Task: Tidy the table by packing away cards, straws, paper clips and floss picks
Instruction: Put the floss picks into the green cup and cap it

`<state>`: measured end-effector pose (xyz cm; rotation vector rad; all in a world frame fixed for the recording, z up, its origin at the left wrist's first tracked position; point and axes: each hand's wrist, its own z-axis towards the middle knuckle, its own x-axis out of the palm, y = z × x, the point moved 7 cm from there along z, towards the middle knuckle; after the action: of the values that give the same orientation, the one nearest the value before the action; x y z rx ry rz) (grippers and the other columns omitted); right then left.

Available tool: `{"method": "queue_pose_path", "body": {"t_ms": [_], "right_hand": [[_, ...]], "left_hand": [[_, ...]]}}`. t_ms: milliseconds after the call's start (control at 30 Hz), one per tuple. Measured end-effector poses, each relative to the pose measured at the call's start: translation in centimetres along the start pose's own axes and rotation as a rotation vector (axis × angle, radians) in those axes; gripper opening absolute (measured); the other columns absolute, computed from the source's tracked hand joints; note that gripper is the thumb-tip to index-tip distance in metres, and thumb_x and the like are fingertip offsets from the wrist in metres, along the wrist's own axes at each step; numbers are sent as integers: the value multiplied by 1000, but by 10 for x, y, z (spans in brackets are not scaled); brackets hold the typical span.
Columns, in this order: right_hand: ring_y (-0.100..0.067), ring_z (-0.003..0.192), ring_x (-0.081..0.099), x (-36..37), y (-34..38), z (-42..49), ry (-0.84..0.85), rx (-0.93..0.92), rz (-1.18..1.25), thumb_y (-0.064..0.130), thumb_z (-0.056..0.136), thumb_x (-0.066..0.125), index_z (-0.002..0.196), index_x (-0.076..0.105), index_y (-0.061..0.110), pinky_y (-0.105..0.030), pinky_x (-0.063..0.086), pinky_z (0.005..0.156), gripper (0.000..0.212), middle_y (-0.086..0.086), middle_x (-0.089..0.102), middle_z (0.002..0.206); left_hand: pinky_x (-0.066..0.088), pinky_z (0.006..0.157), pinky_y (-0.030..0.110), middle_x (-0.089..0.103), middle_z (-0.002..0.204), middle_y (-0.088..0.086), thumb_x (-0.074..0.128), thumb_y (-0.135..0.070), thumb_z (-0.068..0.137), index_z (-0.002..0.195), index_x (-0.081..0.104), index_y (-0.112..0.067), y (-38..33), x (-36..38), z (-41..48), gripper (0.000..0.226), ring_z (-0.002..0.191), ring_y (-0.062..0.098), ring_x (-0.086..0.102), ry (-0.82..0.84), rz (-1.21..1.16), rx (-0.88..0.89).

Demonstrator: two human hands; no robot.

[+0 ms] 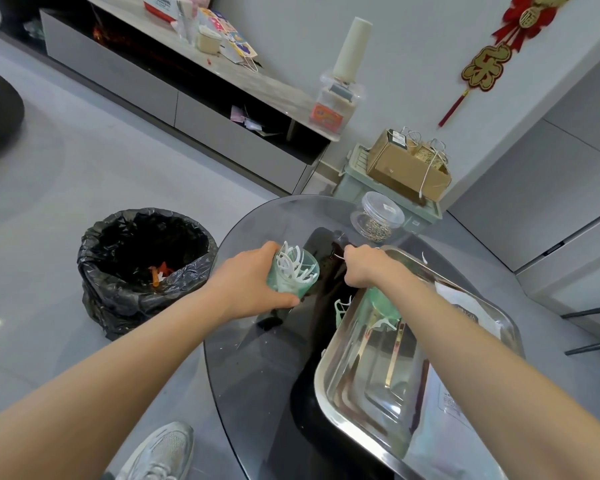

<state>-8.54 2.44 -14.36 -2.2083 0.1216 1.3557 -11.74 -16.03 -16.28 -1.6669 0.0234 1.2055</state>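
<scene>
White floss picks, jumbled in green cup gripped by left hand; paper clips jarred beyond.

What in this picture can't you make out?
Head view:
- What the right hand holds: its curled fingers face away; only a thin white tip shows.
- The tray's right side: covered by the forearm, cut by the frame's edge.
- Print on the packet: too small.
- How full the cup in the left hand is: the hand wraps it.
</scene>
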Motion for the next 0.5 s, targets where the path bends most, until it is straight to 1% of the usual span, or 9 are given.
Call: {"method": "queue_pose_path", "body": {"t_ms": [67,133,233,267,300,367,433,500], "right_hand": [[-38,109,56,-3,5,3,-108,-16,-58,2,86,46,111,52,3,-40,44,87,25,-18,57,116],[-37,106,58,-10,9,2,-203,-49,-103,-3,86,46,106,54,2,-37,43,82,22,-18,58,113],[-37,102,59,-15,12,-2,-254,-99,-92,-5,85,46,91,49,7,-34,36,73,13,-18,59,107],[-36,101,59,-15,13,-2,-266,-113,-77,-3,85,47,89,47,7,-33,36,71,11,-17,59,105],[-36,99,59,-15,15,-3,-277,-126,-52,-1,84,49,91,48,6,-32,35,69,9,-17,59,103],[-36,96,58,-15,21,-7,-300,-144,5,3,83,51,99,53,3,-31,34,67,16,-17,59,101],[-37,94,58,-16,27,-11,-319,-160,49,4,81,52,102,54,3,-32,33,65,21,-17,60,100],[-37,92,58,-17,32,-13,-327,-168,101,5,80,52,101,54,3,-32,34,64,22,-17,60,96]], "left_hand": [[47,89,38,60,114,-2,74,-49,72,124,43,-18,1,1,2,68,103,20,56,6,5,-5],[47,88,38,60,112,-1,74,-49,72,120,44,-18,2,0,3,65,101,20,56,7,15,-9],[48,86,38,60,109,-1,74,-50,72,116,45,-18,2,0,4,61,99,20,55,10,27,-12],[48,86,39,60,109,-1,74,-50,72,116,44,-19,1,0,5,62,99,20,55,7,33,-10],[48,86,38,60,109,-1,74,-51,71,116,44,-19,1,0,5,62,99,21,55,3,38,-8],[47,85,36,58,106,-2,74,-50,72,118,43,-19,0,0,4,63,100,22,55,-6,40,-7],[44,82,32,55,102,-3,74,-48,73,121,42,-19,-1,0,4,65,101,22,54,-16,30,-10],[43,84,32,56,107,-1,74,-48,73,128,41,-18,-1,-1,3,70,104,21,53,-22,20,-10]]}}
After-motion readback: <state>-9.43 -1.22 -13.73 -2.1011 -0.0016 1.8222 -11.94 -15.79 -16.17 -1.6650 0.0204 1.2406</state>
